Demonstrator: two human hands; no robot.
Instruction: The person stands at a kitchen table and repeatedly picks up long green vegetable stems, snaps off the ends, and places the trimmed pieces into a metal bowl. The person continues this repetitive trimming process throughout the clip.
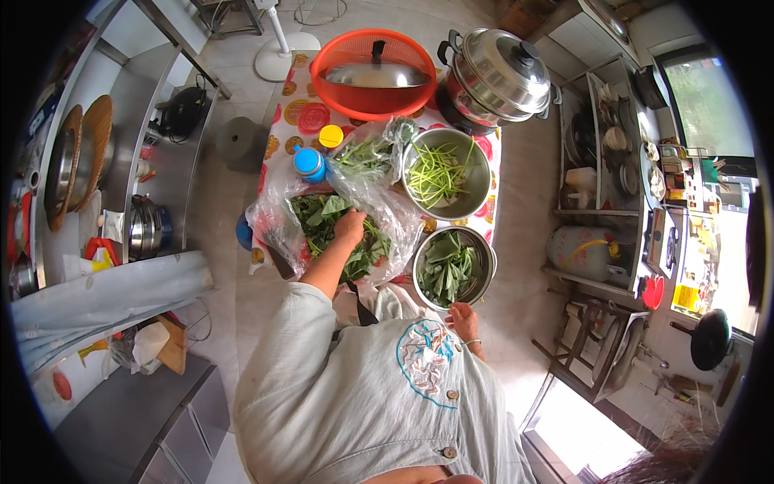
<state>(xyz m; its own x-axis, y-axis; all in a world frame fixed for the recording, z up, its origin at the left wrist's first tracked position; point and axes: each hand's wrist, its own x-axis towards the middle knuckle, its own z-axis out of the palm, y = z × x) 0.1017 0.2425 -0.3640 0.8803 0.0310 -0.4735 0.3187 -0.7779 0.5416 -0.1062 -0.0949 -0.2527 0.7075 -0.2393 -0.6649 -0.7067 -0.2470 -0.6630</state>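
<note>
My left hand [351,226] reaches forward into a heap of leafy greens [322,218] lying on an open clear plastic bag [270,218], its fingers closed down among the leaves. My right hand [464,320] sits close to my body at the near rim of a steel bowl of picked leaves [451,266]; its fingers are curled and I cannot tell what they hold. Behind that stands a second steel bowl [476,173] holding thin green stems. Another bag of greens [367,153] lies beside it.
The small table has a patterned cloth [284,121]. At its back stand an orange basket with a metal lid [375,89], a lidded steel steamer pot [496,77], and a blue-capped container [309,161]. There are steel counters [153,137] on the left, and shelves and a gas cylinder [580,250] on the right.
</note>
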